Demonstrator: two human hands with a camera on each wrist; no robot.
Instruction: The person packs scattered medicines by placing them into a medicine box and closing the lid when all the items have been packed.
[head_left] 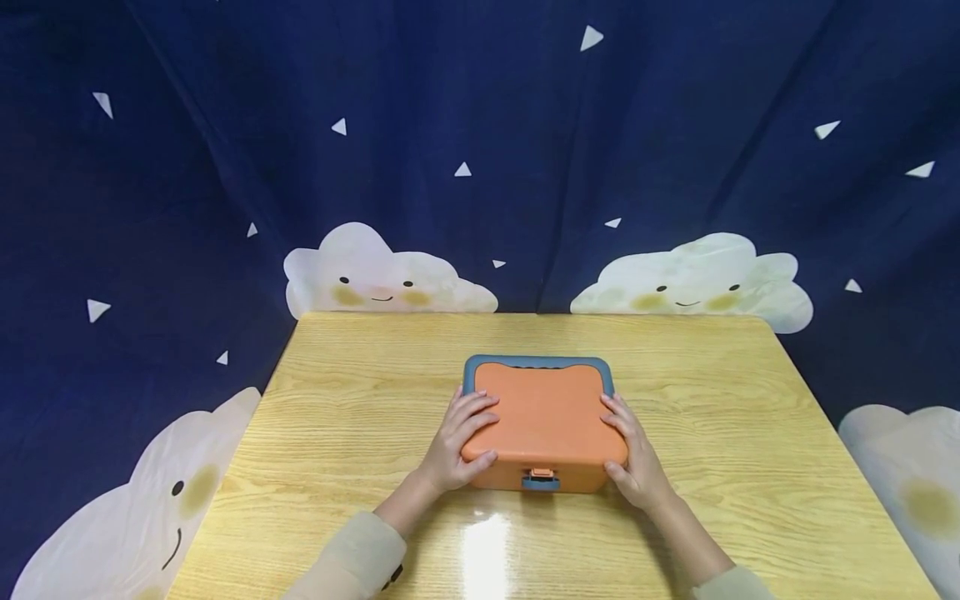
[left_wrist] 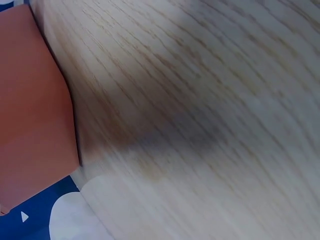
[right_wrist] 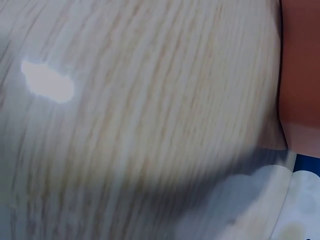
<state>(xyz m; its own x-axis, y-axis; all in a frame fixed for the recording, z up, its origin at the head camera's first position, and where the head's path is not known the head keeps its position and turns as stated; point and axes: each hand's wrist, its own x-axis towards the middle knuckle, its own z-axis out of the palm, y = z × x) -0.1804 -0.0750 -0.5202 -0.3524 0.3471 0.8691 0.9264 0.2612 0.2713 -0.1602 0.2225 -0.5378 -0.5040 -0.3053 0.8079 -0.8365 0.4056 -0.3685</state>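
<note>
An orange plastic box (head_left: 542,414) with a blue carrying handle (head_left: 536,361) along its far edge sits on the wooden table, lid closed. At its front is a small latch (head_left: 541,481) in orange and blue. My left hand (head_left: 457,442) grips the left side, fingers over the lid edge and thumb at the front corner. On the opposite side, my right hand (head_left: 636,458) holds the box with fingertips on the lid's edge and thumb near the front corner. Each wrist view shows only part of the orange side wall, with no fingers visible.
The light wooden table (head_left: 360,375) extends around the box, with a bright glare patch in front of it. Behind and beside it hangs a dark blue curtain (head_left: 420,100) printed with white triangles and smiling clouds.
</note>
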